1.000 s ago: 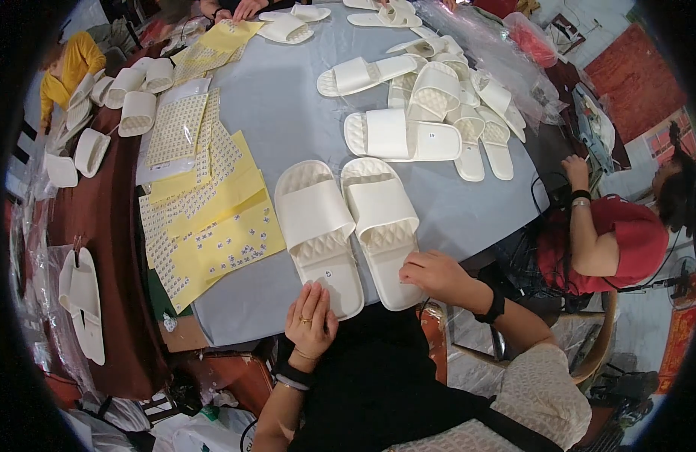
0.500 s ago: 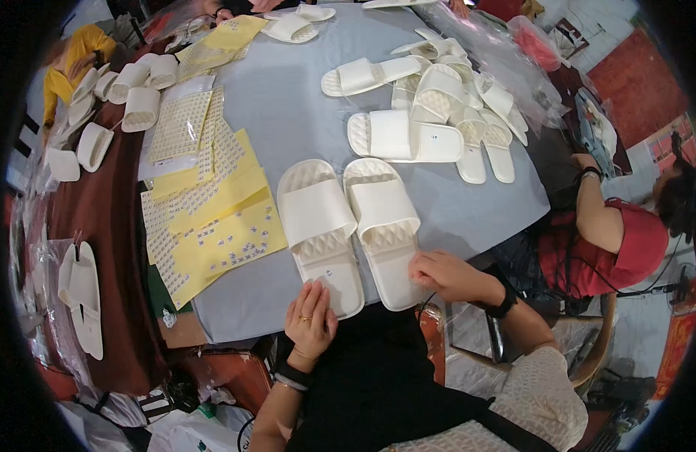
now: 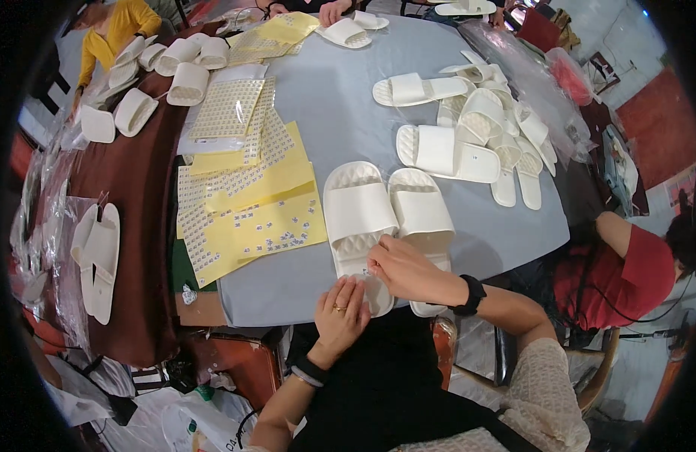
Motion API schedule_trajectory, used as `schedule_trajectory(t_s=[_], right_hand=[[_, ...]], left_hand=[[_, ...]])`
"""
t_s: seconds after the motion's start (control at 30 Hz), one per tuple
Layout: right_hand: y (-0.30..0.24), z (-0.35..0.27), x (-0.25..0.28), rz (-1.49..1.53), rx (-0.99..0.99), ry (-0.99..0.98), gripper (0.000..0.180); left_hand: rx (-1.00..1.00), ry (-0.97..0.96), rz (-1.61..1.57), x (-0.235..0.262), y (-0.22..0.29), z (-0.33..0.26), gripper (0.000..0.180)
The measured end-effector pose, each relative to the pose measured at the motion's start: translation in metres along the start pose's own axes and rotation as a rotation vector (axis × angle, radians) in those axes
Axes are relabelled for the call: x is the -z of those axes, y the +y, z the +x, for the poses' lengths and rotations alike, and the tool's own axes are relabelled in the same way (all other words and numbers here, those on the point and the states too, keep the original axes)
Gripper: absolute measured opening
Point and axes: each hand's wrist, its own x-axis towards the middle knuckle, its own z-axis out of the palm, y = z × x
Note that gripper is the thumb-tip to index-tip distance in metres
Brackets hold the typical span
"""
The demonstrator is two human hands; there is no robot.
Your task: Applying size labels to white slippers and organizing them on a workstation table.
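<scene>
Two white slide slippers lie side by side before me at the table's near edge, toes pointing away: a left slipper (image 3: pixel 360 212) and a right slipper (image 3: pixel 422 206). My left hand (image 3: pixel 342 310) rests against the heel end of the left slipper, its fingers stretched out. Across the right slipper reaches my right hand (image 3: pixel 408 270), fingers curled and their tips at the left slipper's insole, close to a small printed sticker (image 3: pixel 365 273). Anything between those fingertips is hidden.
Yellow sheets (image 3: pixel 280 226) with rows of small stickers lie left on the grey table (image 3: pixel 325 98). A pile of white slippers (image 3: pixel 483 113) sits at the right. More slippers (image 3: pixel 184 60) are on the brown cloth (image 3: pixel 148 226). A person in red (image 3: pixel 611 271) sits at right.
My right hand has moved left from the right slipper's side to the left slipper's insole, near its sticker. My left hand stays by the heel. The whole view has shifted.
</scene>
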Motion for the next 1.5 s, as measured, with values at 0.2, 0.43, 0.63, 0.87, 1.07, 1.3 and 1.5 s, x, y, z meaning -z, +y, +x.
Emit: schedule_trajectory(t_s=[0.2,0.43,0.63,0.87,1.07,1.3,1.5], right_hand=[[0.008,0.004,-0.018,0.0,-0.007,0.045,0.004],[0.011,0.006,-0.025,-0.049,-0.031,0.038,0.009],[0.005,0.006,-0.029,-0.145,-0.036,0.09,0.01],[0.004,0.004,-0.031,-0.149,-0.016,0.19,0.012],[0.008,0.004,-0.032,-0.162,-0.013,0.186,0.01],[0.01,0.005,-0.028,-0.04,-0.021,0.237,0.01],[0.01,0.005,-0.028,-0.002,-0.015,0.196,0.011]], left_hand=[[0.007,0.001,0.031,-0.002,-0.003,-0.003,0.046],[0.005,-0.001,0.022,-0.002,-0.004,-0.003,0.043],[0.006,-0.027,0.018,0.001,-0.004,-0.002,0.045],[-0.014,-0.126,0.105,0.009,0.001,0.005,0.05],[0.004,-0.117,0.062,0.012,0.004,0.011,0.05],[0.014,-0.104,0.035,0.014,0.004,0.015,0.044],[0.009,-0.096,0.059,0.013,0.005,0.014,0.042]])
